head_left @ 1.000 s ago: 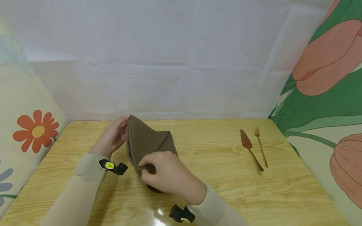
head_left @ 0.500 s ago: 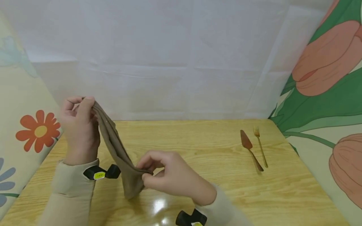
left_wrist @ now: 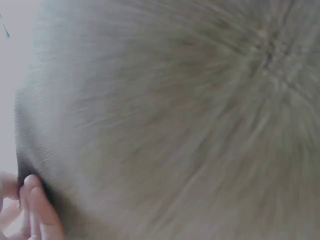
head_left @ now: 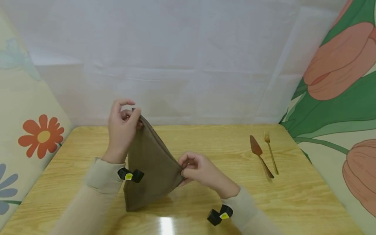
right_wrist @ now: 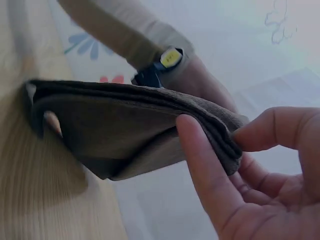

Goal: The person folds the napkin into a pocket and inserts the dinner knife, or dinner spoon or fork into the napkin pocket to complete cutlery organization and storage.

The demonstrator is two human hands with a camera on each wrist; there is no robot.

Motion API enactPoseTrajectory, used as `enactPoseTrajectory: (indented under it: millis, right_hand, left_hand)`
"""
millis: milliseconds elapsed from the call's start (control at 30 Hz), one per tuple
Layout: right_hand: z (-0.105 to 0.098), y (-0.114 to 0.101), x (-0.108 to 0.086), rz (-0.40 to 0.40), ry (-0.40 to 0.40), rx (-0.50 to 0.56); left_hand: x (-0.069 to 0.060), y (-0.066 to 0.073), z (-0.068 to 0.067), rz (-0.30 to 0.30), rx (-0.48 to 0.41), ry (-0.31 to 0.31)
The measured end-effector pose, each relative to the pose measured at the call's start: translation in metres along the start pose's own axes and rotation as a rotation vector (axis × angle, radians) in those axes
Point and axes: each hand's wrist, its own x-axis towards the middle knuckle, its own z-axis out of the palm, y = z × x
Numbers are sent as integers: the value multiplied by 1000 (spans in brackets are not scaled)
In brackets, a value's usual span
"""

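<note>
A brown cloth napkin (head_left: 151, 169), folded in layers, hangs between both hands above the wooden table. My left hand (head_left: 121, 130) pinches its top corner between thumb and fingers. Lower and to the right, my right hand (head_left: 205, 171) pinches another part of the layered edge. The right wrist view has the right thumb and fingers (right_wrist: 210, 175) on the stacked layers of the napkin (right_wrist: 125, 120). Blurred napkin fabric (left_wrist: 165, 120) fills most of the left wrist view, with some fingers (left_wrist: 42, 210) at its lower left; whose they are I cannot tell.
On the right part of the wooden table (head_left: 223, 147) lie a cake server (head_left: 257, 147) and, beside it, a gold fork (head_left: 270, 150). A white sheet (head_left: 182, 58) hangs behind the table. Flower-patterned panels stand on both sides.
My left hand swung left and up with the napkin, then came back right, leaving it spread between the hands. My right hand has shifted right, still pinching it. Server and fork have not moved.
</note>
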Motion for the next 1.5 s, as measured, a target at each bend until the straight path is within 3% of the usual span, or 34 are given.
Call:
enactPoseTrajectory:
  millis: [67, 200, 300, 467, 633, 933, 1067, 1233, 1367, 1500]
  right_hand:
    - [-12, 6, -2, 28, 28, -41]
    - [-29, 14, -7, 76, 96, -229]
    - [-37, 19, -10, 109, 153, -418]
    - [-43, 25, -10, 154, 199, -586]
    - [-47, 36, -8, 219, 228, -627]
    - [-60, 52, -4, 303, 320, -655]
    - [-71, 55, -6, 328, 308, -677]
    - [-80, 59, -9, 343, 314, -691]
    - [-85, 65, -9, 372, 338, -658]
    - [-90, 69, -8, 399, 354, -609]
  left_hand:
    - [1, -14, 5, -23, 34, -71]
    - [2, -33, 17, -40, 112, -196]
    - [1, -41, 26, -37, 157, -274]
    - [-2, -46, 42, -61, 178, -377]
    - [-6, -49, 55, -86, 197, -485]
    - [-16, -56, 79, -54, 182, -726]
    - [-23, -62, 93, -56, 183, -808]
    - [-33, -73, 104, -10, 148, -928]
    - [-37, -78, 95, -16, 170, -936]
    - [-37, -79, 72, -46, 252, -841]
